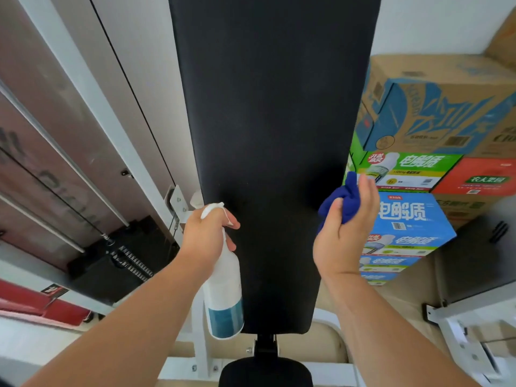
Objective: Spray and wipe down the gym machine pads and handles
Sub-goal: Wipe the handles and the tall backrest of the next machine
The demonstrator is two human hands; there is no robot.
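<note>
A long black back pad (273,113) runs up the middle of the view, with a small black seat pad (265,371) below it. My left hand (206,236) grips a white spray bottle (223,297) by its neck, with a finger on the trigger. Its nozzle points at the pad's lower left edge. My right hand (346,227) holds a bunched blue cloth (344,199) just off the pad's right edge, fingers partly stretched out.
A white machine frame (92,88) with guide rods and a black weight stack (122,255) stands at the left. Stacked drink cartons (413,174) fill the right side. A white metal bracket (460,333) sits at the lower right, and a red pad (33,305) at the lower left.
</note>
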